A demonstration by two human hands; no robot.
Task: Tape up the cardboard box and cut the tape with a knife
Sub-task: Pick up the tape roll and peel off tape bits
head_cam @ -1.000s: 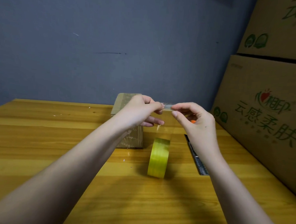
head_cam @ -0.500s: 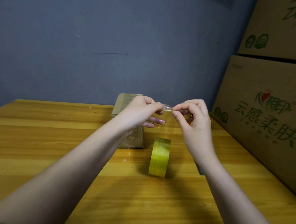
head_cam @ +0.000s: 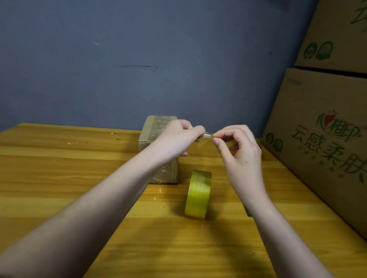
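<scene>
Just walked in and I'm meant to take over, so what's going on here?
A person is pinching a small piece of clear tape between the left hand and right hand, held up above the table. The yellow tape roll stands on edge below them, untouched. A small cardboard box, its top already taped, sits behind the left hand. The knife is largely hidden behind the right arm.

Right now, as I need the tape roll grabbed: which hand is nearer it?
Right. The right hand hovers just above and right of the tape roll; the left hand is farther left, by the small cardboard box.

Tape roll (head_cam: 198, 194) right of box (head_cam: 155, 130)
</scene>
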